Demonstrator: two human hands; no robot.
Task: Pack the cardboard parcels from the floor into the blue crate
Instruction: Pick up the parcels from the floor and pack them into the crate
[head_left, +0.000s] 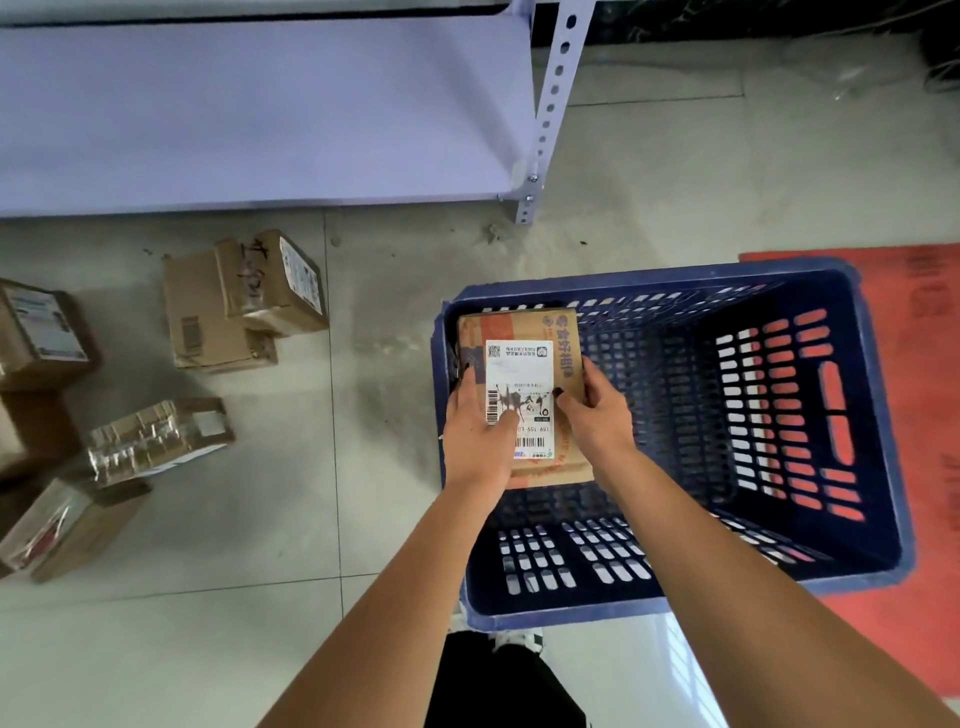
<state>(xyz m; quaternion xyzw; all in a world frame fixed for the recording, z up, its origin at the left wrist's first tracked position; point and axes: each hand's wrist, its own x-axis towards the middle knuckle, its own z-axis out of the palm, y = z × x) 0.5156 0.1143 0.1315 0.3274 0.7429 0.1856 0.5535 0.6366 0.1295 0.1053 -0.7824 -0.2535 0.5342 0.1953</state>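
With the fingers of my left hand (480, 431) and right hand (592, 415) grasping the labelled parcel (519, 364) against the blue crate (649, 280)'s left wall, I could snag its rim and tip the parcel.

Bare forearms (395, 597); black trousers (498, 680); white shoe (517, 638)

The pale tiled floor (322, 519) carries a blue crate (878, 467), which stands partly on a red mat (914, 623). Well to its left lie loose cardboard parcels: a small box (270, 283) stacked on a flatter one (202, 322), a tape-wrapped parcel (156, 436), and others at the left edge. A white metal shelf (260, 114) stands behind.
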